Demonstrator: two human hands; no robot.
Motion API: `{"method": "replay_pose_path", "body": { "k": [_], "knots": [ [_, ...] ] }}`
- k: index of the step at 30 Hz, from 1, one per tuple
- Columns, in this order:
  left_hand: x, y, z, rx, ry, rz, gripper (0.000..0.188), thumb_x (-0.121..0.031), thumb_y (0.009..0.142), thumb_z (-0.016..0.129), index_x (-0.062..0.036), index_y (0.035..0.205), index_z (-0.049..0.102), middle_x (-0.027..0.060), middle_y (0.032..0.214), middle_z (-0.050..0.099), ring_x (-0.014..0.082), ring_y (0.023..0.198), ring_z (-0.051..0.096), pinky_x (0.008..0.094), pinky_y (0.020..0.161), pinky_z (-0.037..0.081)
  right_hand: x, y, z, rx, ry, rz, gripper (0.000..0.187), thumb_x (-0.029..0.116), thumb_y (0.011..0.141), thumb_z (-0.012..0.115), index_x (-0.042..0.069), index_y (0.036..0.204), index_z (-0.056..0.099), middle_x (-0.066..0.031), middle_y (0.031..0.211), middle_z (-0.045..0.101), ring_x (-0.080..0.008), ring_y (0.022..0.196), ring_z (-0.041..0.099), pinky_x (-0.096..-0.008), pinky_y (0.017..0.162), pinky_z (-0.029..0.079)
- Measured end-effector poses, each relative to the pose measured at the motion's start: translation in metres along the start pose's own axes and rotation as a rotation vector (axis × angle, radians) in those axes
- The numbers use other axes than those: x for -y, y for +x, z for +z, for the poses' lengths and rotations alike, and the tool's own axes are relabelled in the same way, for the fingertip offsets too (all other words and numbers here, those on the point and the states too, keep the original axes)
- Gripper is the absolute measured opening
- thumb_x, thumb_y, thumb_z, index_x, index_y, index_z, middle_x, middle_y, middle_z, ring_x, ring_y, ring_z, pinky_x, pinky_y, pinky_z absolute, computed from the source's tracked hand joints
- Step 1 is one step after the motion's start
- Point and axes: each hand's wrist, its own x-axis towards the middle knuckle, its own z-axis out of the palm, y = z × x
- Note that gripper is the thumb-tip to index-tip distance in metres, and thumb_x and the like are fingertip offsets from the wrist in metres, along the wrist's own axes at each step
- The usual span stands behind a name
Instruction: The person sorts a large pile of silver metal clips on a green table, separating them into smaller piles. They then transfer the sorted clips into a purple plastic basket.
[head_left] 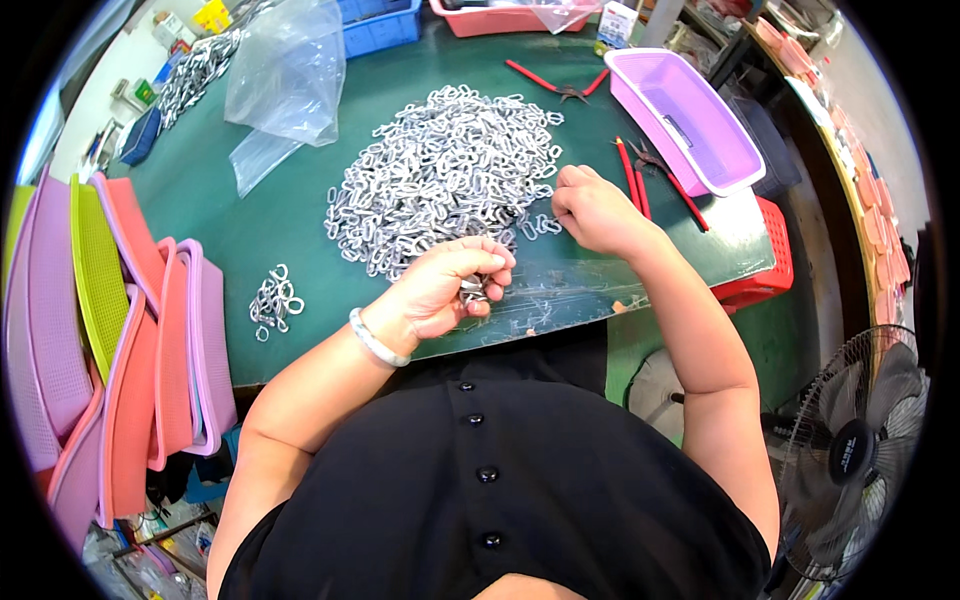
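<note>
A large heap of grey oval metal links point(450, 170) lies on the green tabletop point(370, 325). At the heap's near edge my left hand point(455, 285), palm partly turned up, has its fingers curled round several metal links point(474, 289). My right hand point(600, 212) is at the heap's right side, fingers bent and pressed together. Whatever it may pinch is hidden. Beside its fingertips a few loose links point(543, 225) have spread from the heap. A small separate group of links point(275, 300) lies to the left.
Red-handled pliers point(633, 180) lie right of the heap, with another pair point(565, 92) behind. A purple basket point(690, 120) stands at the right. A clear plastic bag point(285, 85) lies at the back left. Stacked colourful baskets point(130, 340) crowd the left edge; a fan point(850, 450) stands lower right.
</note>
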Motion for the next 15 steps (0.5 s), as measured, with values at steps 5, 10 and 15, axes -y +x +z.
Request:
{"method": "replay_pose_path", "body": {
  "k": [5,10,15],
  "knots": [
    [0.01,-0.004,-0.004,0.016,-0.039,-0.034,0.016,-0.016,0.086,0.051,-0.0034,0.094,0.056,0.0056,0.079,0.057,0.0117,0.064,0.053,0.0205,0.045,0.038,0.015,0.002,-0.011,-0.084,0.119,0.09,0.004,0.006,0.074,0.053,0.003,0.075,0.055,-0.0136,0.077,0.054,-0.0325,0.076,0.054,-0.0392,0.066,0.044],
    [0.014,-0.013,-0.01,0.053,-0.197,-0.036,0.034,-0.034,0.091,0.042,-0.0049,0.101,0.055,0.007,0.081,0.059,0.0133,0.064,0.054,0.0218,0.045,0.038,0.081,0.013,-0.031,0.023,0.425,-0.112,0.008,0.007,0.074,0.055,0.002,0.08,0.056,-0.014,0.075,0.058,-0.0326,0.071,0.057,-0.0377,0.063,0.045],
    [0.018,-0.031,-0.029,0.008,-0.276,0.091,0.031,-0.033,0.092,0.041,-0.0056,0.096,0.055,0.0064,0.08,0.058,0.0147,0.065,0.054,0.0223,0.045,0.037,0.108,0.036,-0.027,0.136,0.609,-0.181,0.014,0.009,0.075,0.057,0.001,0.086,0.06,-0.0129,0.076,0.059,-0.0309,0.072,0.059,-0.0362,0.065,0.046]
  ]
}}
